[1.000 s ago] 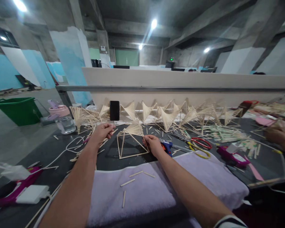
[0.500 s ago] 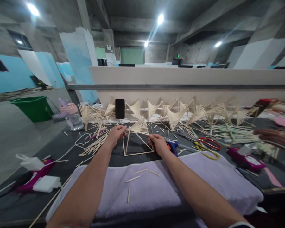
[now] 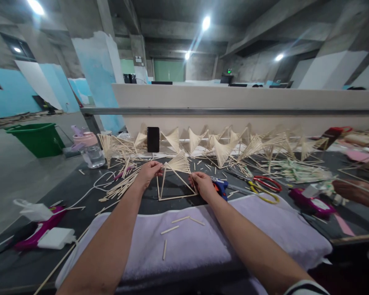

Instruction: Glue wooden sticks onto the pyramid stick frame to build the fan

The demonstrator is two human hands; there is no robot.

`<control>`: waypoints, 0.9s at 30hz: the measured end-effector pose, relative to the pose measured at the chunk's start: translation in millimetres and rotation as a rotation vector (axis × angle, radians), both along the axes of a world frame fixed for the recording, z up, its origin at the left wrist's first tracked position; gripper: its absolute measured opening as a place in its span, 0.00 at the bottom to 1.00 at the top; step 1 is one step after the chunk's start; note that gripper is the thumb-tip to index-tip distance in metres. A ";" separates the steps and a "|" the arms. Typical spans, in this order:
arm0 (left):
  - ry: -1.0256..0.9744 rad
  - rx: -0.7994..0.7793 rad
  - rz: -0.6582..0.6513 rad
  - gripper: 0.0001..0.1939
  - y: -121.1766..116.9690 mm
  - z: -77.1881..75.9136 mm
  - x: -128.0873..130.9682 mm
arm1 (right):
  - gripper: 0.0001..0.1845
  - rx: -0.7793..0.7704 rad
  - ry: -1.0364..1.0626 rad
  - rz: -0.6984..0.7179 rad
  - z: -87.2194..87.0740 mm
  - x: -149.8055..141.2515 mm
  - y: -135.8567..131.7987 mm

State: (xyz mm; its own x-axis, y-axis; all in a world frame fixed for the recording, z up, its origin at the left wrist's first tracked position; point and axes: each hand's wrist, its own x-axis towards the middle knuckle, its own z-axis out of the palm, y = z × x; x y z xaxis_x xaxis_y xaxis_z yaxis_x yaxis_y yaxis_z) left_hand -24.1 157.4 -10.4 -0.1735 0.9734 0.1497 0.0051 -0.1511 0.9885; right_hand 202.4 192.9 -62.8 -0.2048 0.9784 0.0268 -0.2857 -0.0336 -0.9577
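Observation:
Between my hands a wooden stick frame [image 3: 176, 198] stands on the dark table, with a fan of thin sticks [image 3: 180, 163] across its top. My left hand [image 3: 149, 173] has its fingers pinched at the frame's upper left corner. On the right side, my right hand [image 3: 201, 184] grips the frame's edge, thumb and fingers closed. Just right of that hand lies a blue glue gun [image 3: 220, 188], partly hidden. Scissors with yellow [image 3: 264, 196] and red [image 3: 268, 183] handles rest beyond it. A lilac towel [image 3: 184, 241] with several short sticks lies under my forearms.
Similar stick models [image 3: 223, 149] line the back by a low partition [image 3: 233, 97]. A black phone [image 3: 153, 139] stands upright there. Loose sticks [image 3: 123, 186], a water bottle [image 3: 92, 151] and power strips [image 3: 39, 233] with cables sit around. Another person's hand [image 3: 353, 192] works at right.
My left hand has moved right and closed in on the frame's upper corner. My right hand keeps its grip. The view has shifted slightly, and the other person's hand has moved.

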 end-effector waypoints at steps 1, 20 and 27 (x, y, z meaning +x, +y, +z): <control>0.003 0.006 0.001 0.16 -0.5 0.7 0.5 | 0.14 0.002 -0.002 -0.001 0.2 0.0 -0.1; -0.033 0.013 0.029 0.17 1.2 0.2 2.2 | 0.15 -0.020 -0.037 -0.017 2.2 -1.0 -3.3; -0.019 0.005 0.019 0.17 0.4 0.1 -6.9 | 0.12 0.066 -0.184 -0.095 1.6 -5.2 -8.3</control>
